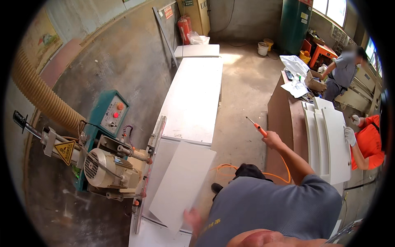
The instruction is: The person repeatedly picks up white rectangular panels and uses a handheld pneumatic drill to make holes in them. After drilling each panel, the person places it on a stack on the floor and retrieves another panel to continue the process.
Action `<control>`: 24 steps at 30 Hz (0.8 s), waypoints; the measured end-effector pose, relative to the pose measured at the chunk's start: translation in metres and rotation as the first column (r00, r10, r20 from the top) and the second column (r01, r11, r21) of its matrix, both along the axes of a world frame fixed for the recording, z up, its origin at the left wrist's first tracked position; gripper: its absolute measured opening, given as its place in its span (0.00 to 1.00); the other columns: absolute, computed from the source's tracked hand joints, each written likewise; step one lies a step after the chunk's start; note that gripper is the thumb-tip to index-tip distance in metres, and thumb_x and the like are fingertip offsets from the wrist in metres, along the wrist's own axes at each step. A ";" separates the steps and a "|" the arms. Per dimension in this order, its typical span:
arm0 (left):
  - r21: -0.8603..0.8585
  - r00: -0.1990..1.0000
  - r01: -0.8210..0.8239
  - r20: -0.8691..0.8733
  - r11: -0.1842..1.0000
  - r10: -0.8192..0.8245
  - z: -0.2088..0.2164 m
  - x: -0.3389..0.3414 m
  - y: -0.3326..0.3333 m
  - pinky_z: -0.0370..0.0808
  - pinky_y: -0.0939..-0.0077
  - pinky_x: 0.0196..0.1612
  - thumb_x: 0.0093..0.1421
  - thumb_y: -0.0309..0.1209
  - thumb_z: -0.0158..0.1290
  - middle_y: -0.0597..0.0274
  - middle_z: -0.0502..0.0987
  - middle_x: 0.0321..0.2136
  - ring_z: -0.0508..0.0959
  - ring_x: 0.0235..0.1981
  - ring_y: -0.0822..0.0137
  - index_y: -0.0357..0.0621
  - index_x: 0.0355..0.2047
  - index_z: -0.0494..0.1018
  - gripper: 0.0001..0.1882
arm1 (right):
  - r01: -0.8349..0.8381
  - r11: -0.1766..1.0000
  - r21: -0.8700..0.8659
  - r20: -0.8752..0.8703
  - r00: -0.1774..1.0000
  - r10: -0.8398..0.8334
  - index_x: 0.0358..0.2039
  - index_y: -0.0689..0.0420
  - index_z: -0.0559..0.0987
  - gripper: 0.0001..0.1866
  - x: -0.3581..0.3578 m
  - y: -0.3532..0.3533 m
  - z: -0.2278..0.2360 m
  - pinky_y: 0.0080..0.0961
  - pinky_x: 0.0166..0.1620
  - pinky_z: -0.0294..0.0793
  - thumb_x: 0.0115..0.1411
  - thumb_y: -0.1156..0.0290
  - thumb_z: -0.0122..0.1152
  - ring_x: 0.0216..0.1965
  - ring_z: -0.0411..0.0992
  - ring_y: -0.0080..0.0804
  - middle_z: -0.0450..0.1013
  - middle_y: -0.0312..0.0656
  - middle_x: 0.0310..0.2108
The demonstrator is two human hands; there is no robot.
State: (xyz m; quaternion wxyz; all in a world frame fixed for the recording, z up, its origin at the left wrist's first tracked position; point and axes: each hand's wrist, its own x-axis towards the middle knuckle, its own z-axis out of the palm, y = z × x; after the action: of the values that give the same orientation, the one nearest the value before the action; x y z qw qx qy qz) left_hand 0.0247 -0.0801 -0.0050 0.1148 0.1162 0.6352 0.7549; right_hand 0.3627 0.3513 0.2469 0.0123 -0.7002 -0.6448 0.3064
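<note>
A person's blurred left hand (191,218) rests low at the near edge of a white board (183,185) lying tilted across the long white table (193,99); whether its fingers clasp the board cannot be told. The right arm stretches far to the right, its hand (272,140) clenched round an orange air gun (257,127) pointing up and left, beside stacked white panels (327,140) and a co-worker in orange (368,144).

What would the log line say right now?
own hands: unseen | grey-shirted person: hand holds orange-handled tool, other hand on white panel | green machine: left
</note>
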 end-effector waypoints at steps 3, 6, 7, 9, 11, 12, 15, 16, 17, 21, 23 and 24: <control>-0.077 0.999 -0.005 -0.051 0.997 0.001 0.010 0.007 0.027 0.72 0.58 0.46 0.56 0.36 0.58 0.48 0.73 0.42 0.73 0.44 0.50 0.37 0.44 0.71 0.19 | -0.250 0.947 -0.200 -0.104 0.967 0.233 0.39 0.57 0.77 0.15 -0.037 0.004 0.019 0.33 0.37 0.72 0.54 0.63 0.60 0.32 0.75 0.34 0.76 0.43 0.27; -0.014 0.964 -0.135 0.231 0.991 0.135 0.005 0.007 0.063 0.70 0.57 0.49 0.57 0.38 0.56 0.49 0.74 0.41 0.73 0.45 0.52 0.36 0.45 0.70 0.21 | -0.715 0.678 -0.174 -0.218 0.699 0.681 0.41 0.56 0.77 0.17 -0.071 0.032 -0.002 0.30 0.33 0.71 0.53 0.62 0.63 0.28 0.74 0.31 0.76 0.40 0.27; 0.179 0.898 -0.154 0.435 0.972 0.062 0.004 0.003 0.076 0.69 0.57 0.49 0.59 0.36 0.53 0.50 0.74 0.42 0.73 0.45 0.53 0.37 0.46 0.69 0.19 | -0.767 0.603 -0.218 -0.305 0.641 0.705 0.41 0.56 0.77 0.17 -0.089 0.044 0.002 0.30 0.32 0.71 0.52 0.62 0.64 0.27 0.73 0.30 0.75 0.40 0.26; 0.434 0.609 -0.396 0.783 0.809 -0.122 0.042 0.002 0.110 0.68 0.58 0.50 0.61 0.32 0.47 0.53 0.74 0.43 0.72 0.47 0.57 0.38 0.47 0.67 0.16 | -0.782 0.496 -0.377 -0.353 0.617 0.704 0.40 0.56 0.79 0.16 -0.121 0.058 0.017 0.29 0.33 0.70 0.51 0.65 0.66 0.26 0.71 0.30 0.75 0.41 0.25; 0.465 0.586 -0.425 0.795 0.777 -0.155 0.038 0.001 0.132 0.68 0.61 0.50 0.61 0.28 0.44 0.55 0.74 0.44 0.72 0.48 0.59 0.40 0.43 0.68 0.11 | -0.856 0.460 -0.236 -0.410 0.517 0.751 0.39 0.56 0.79 0.15 -0.140 0.075 0.009 0.28 0.33 0.70 0.50 0.66 0.66 0.26 0.70 0.29 0.75 0.41 0.25; 0.580 0.690 -0.349 0.690 0.736 -0.217 0.006 0.004 0.126 0.68 0.63 0.51 0.61 0.29 0.45 0.57 0.74 0.44 0.71 0.48 0.60 0.39 0.43 0.68 0.11 | -0.893 0.415 -0.172 -0.444 0.446 0.777 0.39 0.56 0.80 0.15 -0.148 0.083 0.008 0.27 0.33 0.70 0.50 0.66 0.66 0.26 0.70 0.28 0.75 0.41 0.24; 0.455 0.667 -0.464 0.744 0.760 -0.038 0.049 0.001 0.186 0.69 0.65 0.50 0.63 0.32 0.46 0.59 0.74 0.43 0.72 0.48 0.63 0.40 0.43 0.68 0.12 | -0.919 0.347 -0.187 -0.463 0.394 0.794 0.38 0.61 0.78 0.15 -0.156 0.125 -0.021 0.26 0.34 0.70 0.51 0.69 0.63 0.26 0.69 0.27 0.74 0.41 0.25; 0.426 0.644 -0.525 0.765 0.737 0.016 0.055 -0.002 0.197 0.69 0.66 0.50 0.63 0.33 0.46 0.59 0.74 0.43 0.72 0.47 0.63 0.40 0.43 0.68 0.12 | -0.924 0.349 -0.159 -0.491 0.380 0.784 0.39 0.63 0.78 0.15 -0.161 0.136 -0.030 0.26 0.34 0.70 0.51 0.69 0.62 0.26 0.69 0.27 0.73 0.40 0.25; 0.438 0.659 -0.554 0.751 0.707 0.051 0.052 -0.003 0.203 0.70 0.67 0.50 0.63 0.33 0.46 0.59 0.74 0.43 0.72 0.48 0.64 0.39 0.43 0.68 0.12 | -0.912 0.344 -0.221 -0.487 0.409 0.772 0.40 0.63 0.77 0.16 -0.178 0.145 -0.024 0.26 0.33 0.70 0.51 0.70 0.62 0.26 0.69 0.26 0.72 0.39 0.25; 0.307 0.574 -0.676 0.789 0.670 0.218 0.055 0.004 0.227 0.71 0.66 0.49 0.63 0.37 0.48 0.59 0.74 0.45 0.73 0.48 0.64 0.39 0.44 0.68 0.15 | -0.962 0.253 -0.102 -0.433 0.272 0.859 0.45 0.62 0.75 0.20 -0.203 0.181 -0.066 0.25 0.29 0.69 0.50 0.72 0.59 0.23 0.69 0.25 0.69 0.39 0.23; -0.036 0.465 -0.361 0.860 0.932 0.213 0.047 0.004 0.202 0.71 0.66 0.49 0.60 0.39 0.52 0.58 0.74 0.44 0.74 0.48 0.61 0.40 0.45 0.68 0.18 | -0.922 0.257 -0.290 -0.396 0.360 0.845 0.54 0.59 0.68 0.27 -0.229 0.187 -0.078 0.26 0.23 0.67 0.51 0.74 0.57 0.19 0.67 0.25 0.68 0.38 0.21; -0.190 0.407 -0.148 0.883 0.971 0.235 0.045 0.001 0.184 0.71 0.65 0.49 0.58 0.39 0.54 0.57 0.74 0.44 0.74 0.48 0.59 0.41 0.46 0.68 0.20 | -0.903 0.290 -0.317 -0.487 0.417 0.767 0.57 0.58 0.64 0.29 -0.243 0.184 -0.084 0.25 0.21 0.66 0.52 0.74 0.57 0.19 0.67 0.25 0.67 0.37 0.20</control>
State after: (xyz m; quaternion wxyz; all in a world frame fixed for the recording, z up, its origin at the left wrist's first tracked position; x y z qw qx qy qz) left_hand 0.0258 0.1043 0.0402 0.3528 -0.3819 0.5149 0.6815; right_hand 0.1201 0.5355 0.1632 -0.2693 -0.1829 -0.7929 0.5151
